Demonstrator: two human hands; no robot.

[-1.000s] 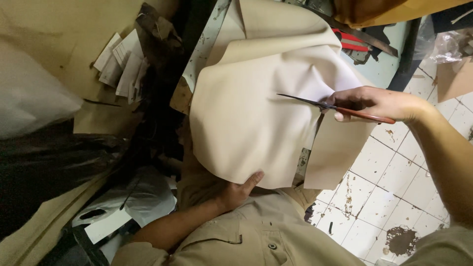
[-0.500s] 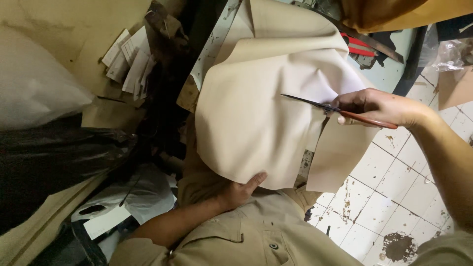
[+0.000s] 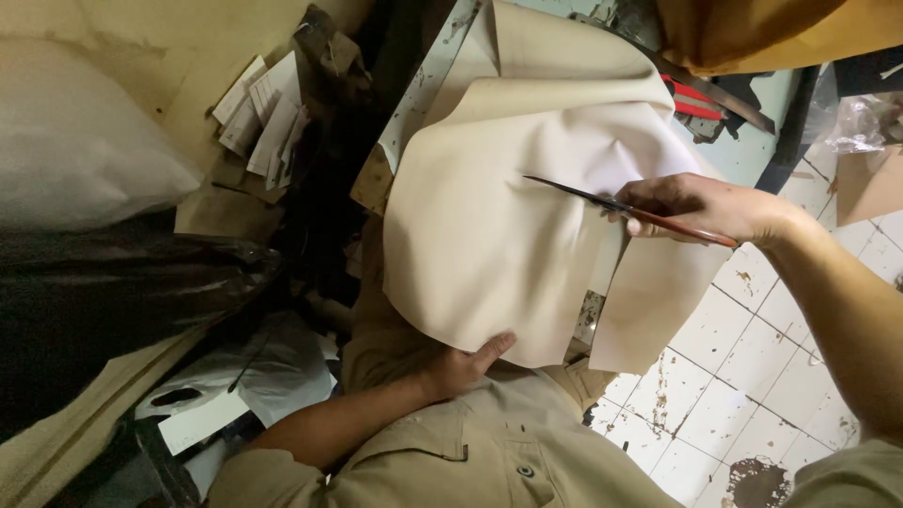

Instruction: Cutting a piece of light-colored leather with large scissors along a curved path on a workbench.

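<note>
A large cream-coloured flexible sheet [image 3: 489,235] lies draped over my lap and a work surface, curled at its edges. My right hand [image 3: 701,207] comes in from the right and grips a long thin tool [image 3: 583,195] with a dark blade and a reddish-brown handle. The blade lies across the sheet with its tip pointing left. My left hand [image 3: 461,362] holds the sheet's lower edge, thumb on top and fingers hidden underneath.
A white bag [image 3: 75,160] and black plastic [image 3: 113,292] fill the left side, with paper slips [image 3: 263,118] above them. A red-handled tool [image 3: 691,99] and brown fabric [image 3: 752,33] are at the top right. Stained white floor tiles [image 3: 752,357] show at the lower right.
The view has shifted slightly. Both hands keep their grip, and the tool stays at about the same spot on the sheet.
</note>
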